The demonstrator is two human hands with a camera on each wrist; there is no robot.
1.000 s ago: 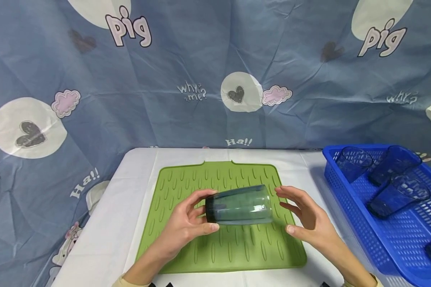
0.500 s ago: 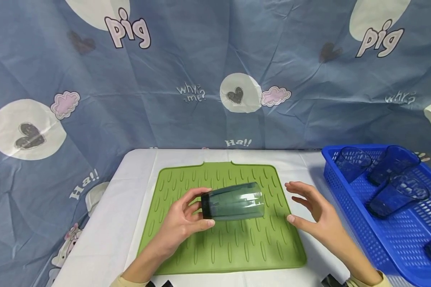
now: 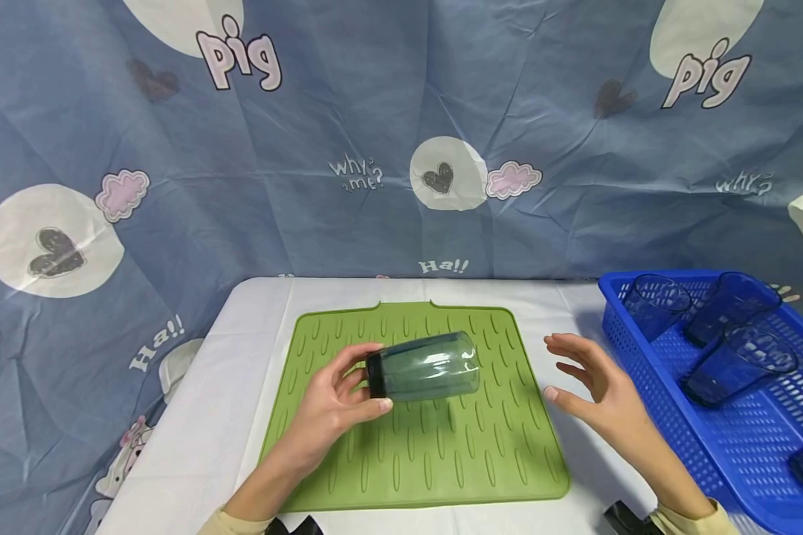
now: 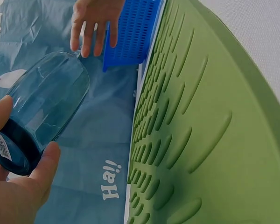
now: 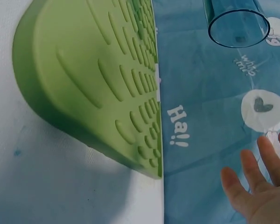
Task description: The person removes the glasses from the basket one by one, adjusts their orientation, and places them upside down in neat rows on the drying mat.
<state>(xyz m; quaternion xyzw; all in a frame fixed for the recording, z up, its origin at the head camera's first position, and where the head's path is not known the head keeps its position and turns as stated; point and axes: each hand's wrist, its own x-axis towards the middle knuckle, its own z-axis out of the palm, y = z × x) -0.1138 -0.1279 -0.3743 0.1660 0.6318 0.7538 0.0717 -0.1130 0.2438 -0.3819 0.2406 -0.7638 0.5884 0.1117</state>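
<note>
My left hand (image 3: 334, 397) grips a bluish-green drinking glass (image 3: 428, 368) by its dark base, thumb on the near side and fingers on the far side. The glass lies nearly on its side over a green ridged mat (image 3: 495, 461), its mouth facing right and slightly up. In the left wrist view, a barcode label (image 4: 2, 147) shows on the bottom of the glass. Off the mat's right edge, my right hand (image 3: 592, 386) is held apart from the glass, fingers spread and slightly bent around nothing. The right wrist view catches the glass's round mouth (image 5: 235, 9) at the top.
A blue perforated plastic basket (image 3: 696, 453) stands to the right, close beside my right hand. Several similar glasses (image 3: 743, 364) lean inside it. White cloth (image 3: 194, 446) covers the table, and a printed blue curtain (image 3: 348, 238) hangs behind it.
My left hand has carried the glass a little left and back, turning it slightly. The right hand has moved right, away from the glass's mouth and off the mat.
</note>
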